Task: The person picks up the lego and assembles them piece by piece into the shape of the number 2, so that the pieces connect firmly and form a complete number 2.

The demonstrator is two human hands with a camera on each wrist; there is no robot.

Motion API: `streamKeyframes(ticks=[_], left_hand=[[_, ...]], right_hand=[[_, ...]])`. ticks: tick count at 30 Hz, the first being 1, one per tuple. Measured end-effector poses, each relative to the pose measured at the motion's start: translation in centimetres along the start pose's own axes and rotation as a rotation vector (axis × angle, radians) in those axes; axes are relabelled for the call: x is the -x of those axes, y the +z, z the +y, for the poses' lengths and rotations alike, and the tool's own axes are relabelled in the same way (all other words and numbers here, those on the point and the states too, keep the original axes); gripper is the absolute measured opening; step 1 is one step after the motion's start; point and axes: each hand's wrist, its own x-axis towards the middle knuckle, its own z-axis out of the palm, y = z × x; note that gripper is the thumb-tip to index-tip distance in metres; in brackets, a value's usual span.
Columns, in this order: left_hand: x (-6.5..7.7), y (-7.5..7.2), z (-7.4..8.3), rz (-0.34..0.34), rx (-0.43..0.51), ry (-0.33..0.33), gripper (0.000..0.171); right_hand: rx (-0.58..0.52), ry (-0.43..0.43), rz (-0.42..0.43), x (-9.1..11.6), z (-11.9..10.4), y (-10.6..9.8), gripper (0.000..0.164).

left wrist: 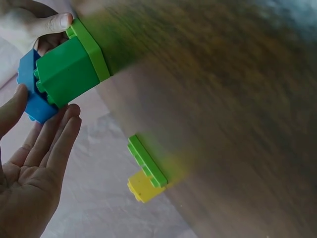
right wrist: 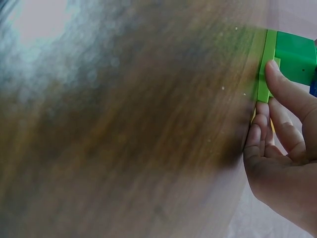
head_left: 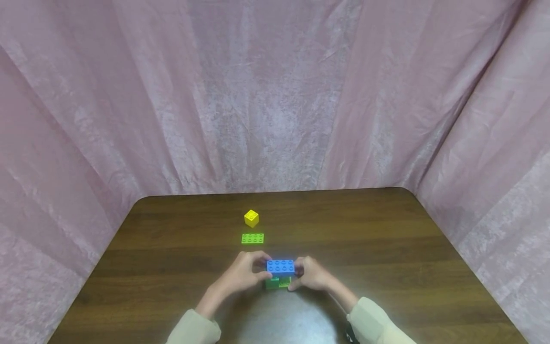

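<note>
My left hand [head_left: 246, 272] pinches a blue eight-stud building brick [head_left: 280, 267] between thumb and fingers. Under it is a dark green brick [left wrist: 69, 72], which stands on one end of a flat light green brick [left wrist: 93, 53]. In the left wrist view the blue brick sits at the dark green brick's studs, a little tilted; whether it is pressed down I cannot tell. My right hand [head_left: 315, 274] holds the other end of the light green brick, thumb on its top and side, fingers at its edge.
Farther back on the brown wooden table [head_left: 365, 229] lies another flat light green brick [head_left: 252, 238]. Behind that one stands a yellow brick [head_left: 251, 218], turned at an angle. Pink curtains [head_left: 275, 95] hang beyond the table's far edge and along its sides.
</note>
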Motion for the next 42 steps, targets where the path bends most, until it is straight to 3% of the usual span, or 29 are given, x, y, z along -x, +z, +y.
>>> streamKeyframes(ticks=[22, 36, 42], left_hand=[[0.57, 0.0, -0.02, 0.004, -0.002, 0.021, 0.029], [0.95, 0.09, -0.25, 0.016, -0.045, 0.047, 0.042], [0.85, 0.24, -0.39, 0.015, -0.031, 0.044, 0.038]], right_hand=[[-0.004, 0.002, 0.002, -0.02, 0.06, 0.02, 0.033], [0.001, -0.005, -0.007, -0.09, 0.17, -0.01, 0.03], [-0.002, -0.005, -0.007, -0.12, 0.11, -0.04, 0.031]])
